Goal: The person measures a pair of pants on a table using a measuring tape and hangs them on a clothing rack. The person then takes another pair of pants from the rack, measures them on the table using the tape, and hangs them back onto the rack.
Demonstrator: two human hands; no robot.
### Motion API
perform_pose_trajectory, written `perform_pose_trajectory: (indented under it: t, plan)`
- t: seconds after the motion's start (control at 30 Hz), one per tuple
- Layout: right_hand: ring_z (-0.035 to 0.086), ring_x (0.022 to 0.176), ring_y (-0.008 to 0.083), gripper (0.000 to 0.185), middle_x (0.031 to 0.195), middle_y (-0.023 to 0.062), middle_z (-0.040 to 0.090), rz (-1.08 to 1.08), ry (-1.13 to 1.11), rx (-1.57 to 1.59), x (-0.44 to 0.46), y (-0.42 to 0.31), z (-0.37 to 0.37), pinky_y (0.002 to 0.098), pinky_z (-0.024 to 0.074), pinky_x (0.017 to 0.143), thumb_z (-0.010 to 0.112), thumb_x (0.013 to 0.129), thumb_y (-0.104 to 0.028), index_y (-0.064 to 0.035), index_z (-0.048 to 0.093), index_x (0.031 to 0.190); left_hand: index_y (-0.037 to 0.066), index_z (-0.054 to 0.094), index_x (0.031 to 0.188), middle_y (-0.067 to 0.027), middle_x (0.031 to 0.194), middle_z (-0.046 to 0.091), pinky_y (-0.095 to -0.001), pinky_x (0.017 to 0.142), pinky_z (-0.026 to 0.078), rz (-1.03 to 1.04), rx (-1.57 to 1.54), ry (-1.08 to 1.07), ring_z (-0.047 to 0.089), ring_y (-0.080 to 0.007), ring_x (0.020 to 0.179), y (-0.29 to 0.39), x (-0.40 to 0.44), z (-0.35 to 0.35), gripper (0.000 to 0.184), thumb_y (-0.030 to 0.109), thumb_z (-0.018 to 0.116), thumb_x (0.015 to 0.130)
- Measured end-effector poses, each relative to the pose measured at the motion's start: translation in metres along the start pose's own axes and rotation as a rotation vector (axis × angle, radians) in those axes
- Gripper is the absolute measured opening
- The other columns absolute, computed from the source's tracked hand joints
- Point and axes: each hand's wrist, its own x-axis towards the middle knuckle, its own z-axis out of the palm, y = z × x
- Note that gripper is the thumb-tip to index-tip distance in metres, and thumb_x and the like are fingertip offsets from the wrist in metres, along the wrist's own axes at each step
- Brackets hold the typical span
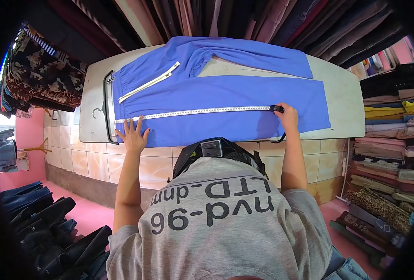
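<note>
Blue trousers (258, 95) lie flat across a white tabletop, the waistband at the left and the legs running right. A white tape measure (202, 111) stretches straight along the nearer leg. My left hand (133, 136) is laid flat with fingers spread, its fingertips on the tape near the waistband. At the tape's other end, my right hand (288, 116) grips the black end piece, close above the lower part of that leg. A cream drawstring (147, 87) rests on the front of the trousers. The waistband is still clipped to a black hanger (106, 105).
The white table (342, 100) has rounded ends. Hanging garments (225, 18) line the far side, and patterned clothes (48, 70) hang at the left. Folded fabric stacks (389, 126) fill shelves at the right. Dark jeans (43, 219) are at the lower left.
</note>
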Motion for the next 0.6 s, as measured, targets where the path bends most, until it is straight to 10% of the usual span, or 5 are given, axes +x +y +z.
perform_pose_trajectory:
  t: [0.6]
  plan:
    - [0.066, 0.08, 0.0289, 0.03, 0.085, 0.0096, 0.069, 0.095, 0.016, -0.013, 0.041, 0.108, -0.048, 0.0396, 0.0516, 0.068, 0.076, 0.068, -0.008, -0.0159, 0.069, 0.096, 0.043, 0.029, 0.142, -0.0121, 0.15, 0.027, -0.0714, 0.102, 0.001, -0.192, -0.002, -0.191, 0.009, -0.0387, 0.141, 0.016, 0.003, -0.002, 0.054, 0.055, 0.042, 0.091]
